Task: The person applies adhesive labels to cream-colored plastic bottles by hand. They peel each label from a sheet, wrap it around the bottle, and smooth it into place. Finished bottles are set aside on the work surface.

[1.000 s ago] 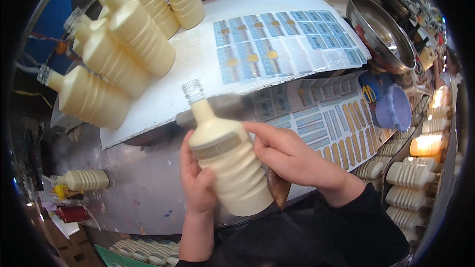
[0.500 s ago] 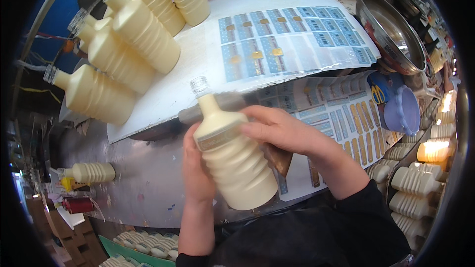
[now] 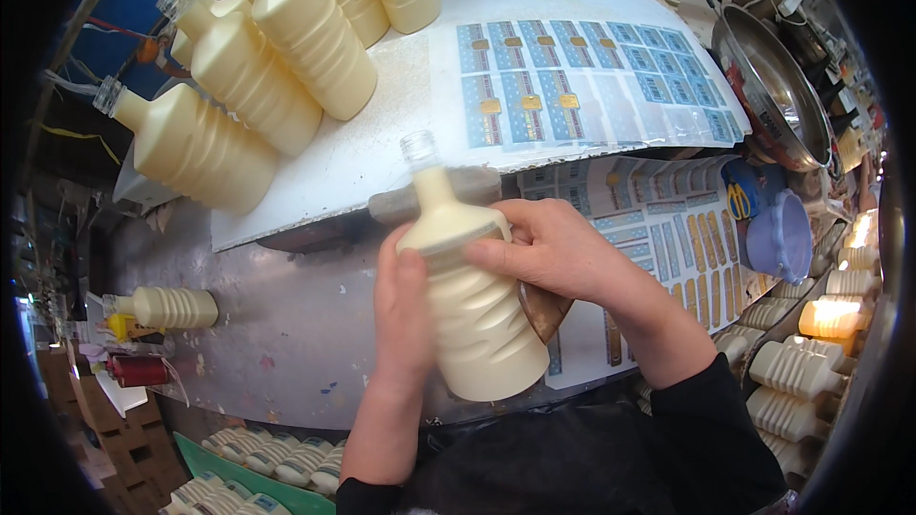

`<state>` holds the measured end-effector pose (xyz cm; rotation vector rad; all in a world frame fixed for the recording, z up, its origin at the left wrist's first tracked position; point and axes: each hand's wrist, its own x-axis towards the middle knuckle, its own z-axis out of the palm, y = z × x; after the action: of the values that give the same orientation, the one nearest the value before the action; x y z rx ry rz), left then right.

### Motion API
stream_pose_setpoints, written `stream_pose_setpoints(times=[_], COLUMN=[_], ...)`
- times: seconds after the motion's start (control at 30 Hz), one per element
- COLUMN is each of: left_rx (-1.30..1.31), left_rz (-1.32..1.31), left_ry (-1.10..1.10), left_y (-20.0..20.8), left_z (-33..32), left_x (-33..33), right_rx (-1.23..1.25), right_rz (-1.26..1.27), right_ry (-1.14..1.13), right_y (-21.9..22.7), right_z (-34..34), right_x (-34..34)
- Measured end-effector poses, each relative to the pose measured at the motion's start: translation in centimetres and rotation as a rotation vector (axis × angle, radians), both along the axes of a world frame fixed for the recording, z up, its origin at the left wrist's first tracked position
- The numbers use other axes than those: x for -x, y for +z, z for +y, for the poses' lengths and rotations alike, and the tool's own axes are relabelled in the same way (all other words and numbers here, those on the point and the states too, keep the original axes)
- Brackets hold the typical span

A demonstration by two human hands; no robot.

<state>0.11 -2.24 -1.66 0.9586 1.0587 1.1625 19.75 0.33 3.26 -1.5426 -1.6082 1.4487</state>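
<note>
A cream plastic bottle with a ribbed body and a clear threaded neck leans between my two hands, its neck tipped away from me. My left hand cups its left side, thumb on the shoulder edge. From the right, my right hand grips the upper body, the thumb lying on a narrow greyish label strip that runs round below the shoulder. Behind the neck lies a grey roll-shaped pad at the board's edge. A brown pointed piece shows under my right hand.
Several similar cream bottles stand on the white board at the far left. Sticker sheets lie on it, with another sheet below. A purple bucket, a metal pan and bottle stacks line the right.
The view has shifted, so most of the scene sits further right. The bottle has turned slightly in my hands, and my left thumb now shows at the strip's left end.
</note>
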Motion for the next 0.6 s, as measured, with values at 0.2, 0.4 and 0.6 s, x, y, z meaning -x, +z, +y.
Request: stream_pose_setpoints(times=[0.2,0.4,0.6], left_rx=[-0.024,-0.014,0.003], left_rz=[0.01,0.026,0.045], left_ry=[-0.009,-0.008,0.021], left_y=[-0.1,-0.2,-0.7], left_z=[0.1,0.1,0.3], left_x=[0.1,0.1,0.2], right_rx=[-0.01,-0.041,0.005], right_rz=[-0.026,-0.094,0.091], right_ry=[-0.018,-0.015,-0.047], right_y=[0.3,0.3,-1.2], right_z=[-0.1,-0.1,0.1], right_x=[0.1,0.3,-0.1])
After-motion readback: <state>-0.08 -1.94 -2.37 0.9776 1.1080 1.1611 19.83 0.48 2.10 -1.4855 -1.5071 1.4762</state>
